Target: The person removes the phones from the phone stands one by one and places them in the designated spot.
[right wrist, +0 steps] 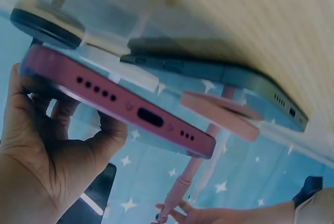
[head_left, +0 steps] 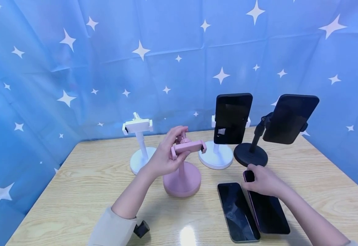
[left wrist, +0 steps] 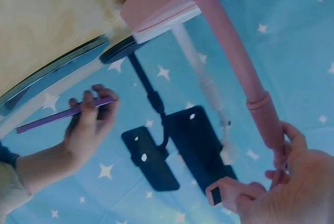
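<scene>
At the clamp head of the pink phone stand, my left hand grips with fingers behind and thumb in front. The stand's clamp has no phone in it. My right hand holds a smartphone with a dark screen by its far end, thumb on one side and fingers on the other. This phone's purple-pink frame, with its charging port, shows in the right wrist view. Left of it, a second smartphone lies screen up on the table, close alongside.
A white phone stand with a bare clamp stands at the back left. Behind my right hand, another white stand and a black stand each carry an upright phone. A blue star-patterned curtain hangs behind the wooden table.
</scene>
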Demonstrator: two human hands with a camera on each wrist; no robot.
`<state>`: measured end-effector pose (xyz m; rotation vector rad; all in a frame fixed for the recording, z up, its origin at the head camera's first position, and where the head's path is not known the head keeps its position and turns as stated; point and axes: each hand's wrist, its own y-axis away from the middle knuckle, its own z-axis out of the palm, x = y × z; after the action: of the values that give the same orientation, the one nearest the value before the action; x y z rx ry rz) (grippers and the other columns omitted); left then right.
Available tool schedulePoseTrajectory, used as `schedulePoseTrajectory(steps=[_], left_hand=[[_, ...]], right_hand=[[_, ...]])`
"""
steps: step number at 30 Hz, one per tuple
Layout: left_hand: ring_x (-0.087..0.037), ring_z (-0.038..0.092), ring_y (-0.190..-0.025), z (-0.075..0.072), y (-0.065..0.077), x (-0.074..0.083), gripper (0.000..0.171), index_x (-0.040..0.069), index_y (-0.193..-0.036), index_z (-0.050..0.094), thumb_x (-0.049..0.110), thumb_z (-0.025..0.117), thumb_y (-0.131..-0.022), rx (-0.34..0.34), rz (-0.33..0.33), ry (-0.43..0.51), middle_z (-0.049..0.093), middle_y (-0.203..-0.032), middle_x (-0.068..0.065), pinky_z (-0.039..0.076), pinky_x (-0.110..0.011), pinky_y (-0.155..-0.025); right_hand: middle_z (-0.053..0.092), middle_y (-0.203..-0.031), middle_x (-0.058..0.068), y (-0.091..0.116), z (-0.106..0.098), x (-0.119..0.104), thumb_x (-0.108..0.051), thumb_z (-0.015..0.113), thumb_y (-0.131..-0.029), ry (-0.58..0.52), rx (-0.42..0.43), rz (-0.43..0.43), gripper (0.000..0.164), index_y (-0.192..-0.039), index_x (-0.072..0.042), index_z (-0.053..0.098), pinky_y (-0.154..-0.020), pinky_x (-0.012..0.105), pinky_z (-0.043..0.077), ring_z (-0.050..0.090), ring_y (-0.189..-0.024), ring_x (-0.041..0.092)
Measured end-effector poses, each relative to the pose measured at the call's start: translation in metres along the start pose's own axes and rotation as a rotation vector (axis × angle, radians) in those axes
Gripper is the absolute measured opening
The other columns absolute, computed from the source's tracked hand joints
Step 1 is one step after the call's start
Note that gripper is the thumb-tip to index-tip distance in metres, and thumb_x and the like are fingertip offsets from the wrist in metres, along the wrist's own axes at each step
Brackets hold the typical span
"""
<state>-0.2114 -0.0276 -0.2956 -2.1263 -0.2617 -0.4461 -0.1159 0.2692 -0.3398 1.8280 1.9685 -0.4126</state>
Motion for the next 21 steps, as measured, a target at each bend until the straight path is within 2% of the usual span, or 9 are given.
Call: schedulePoseTrajectory(steps=[6,15,21], left_hand=[[-0.022,0.047,-0.097,-0.002,-0.009,-0.018,0.056,-0.002,-0.128,0.038,-0.003,0.065,-0.079,0.018,-0.017,-0.004,0.048,-0.115,-0.015,0.045,-0.032,-0.083],[-0.023,0.047,-0.095,0.000,-0.017,-0.042,0.055,-0.002,-0.127,0.040,-0.001,0.066,-0.079,0.046,-0.004,0.001,0.049,-0.113,-0.016,0.044,-0.033,-0.080],[-0.027,0.048,-0.093,-0.002,-0.022,-0.050,0.055,-0.005,-0.126,0.041,-0.004,0.066,-0.077,0.048,-0.053,-0.016,0.050,-0.111,-0.020,0.045,-0.038,-0.078]], right_hand=[[0.047,-0.064,0.002,0.000,0.005,0.008,-0.023,0.068,-0.071,0.052,-0.001,0.004,0.031,-0.088,-0.002,0.053,-0.049,0.029,0.035,0.043,-0.056,0.016],[0.046,-0.065,0.002,-0.002,0.009,0.012,-0.022,0.068,-0.072,0.032,-0.018,0.018,0.028,-0.083,-0.004,0.051,-0.050,0.029,0.036,0.043,-0.057,0.016],[0.046,-0.065,0.002,-0.002,0.011,0.013,-0.022,0.069,-0.071,0.032,-0.015,0.008,0.027,-0.079,-0.006,0.049,-0.050,0.029,0.036,0.043,-0.057,0.016]])
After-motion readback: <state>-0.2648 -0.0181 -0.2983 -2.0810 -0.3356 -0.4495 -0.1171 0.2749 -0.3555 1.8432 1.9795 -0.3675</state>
